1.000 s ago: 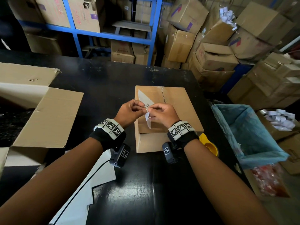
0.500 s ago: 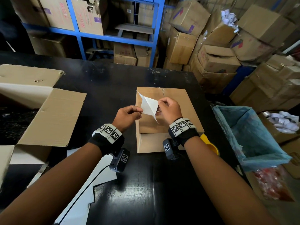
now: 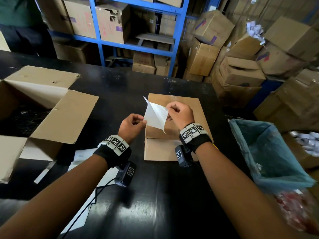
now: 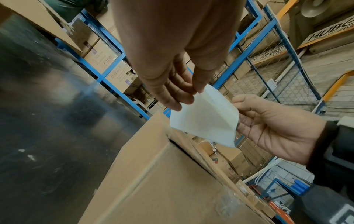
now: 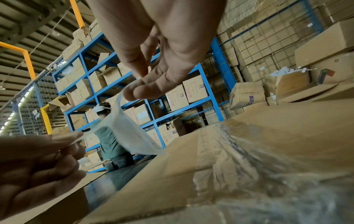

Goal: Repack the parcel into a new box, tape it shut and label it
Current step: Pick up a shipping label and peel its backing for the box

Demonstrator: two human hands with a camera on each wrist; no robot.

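Label (image 3: 155, 116) pinched between both hands' fingers (image 3: 170, 109) above box (image 3: 186, 107)

A warehouse: blue racking (image 3: 138, 44) and piled cartons (image 3: 241, 73) everywhere.

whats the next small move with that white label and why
Probably finish peeling: the left hand and right hand each pinch a layer of the white label, parted into a V above the closed box, whose top seam looks taped. Then press it on the lid.
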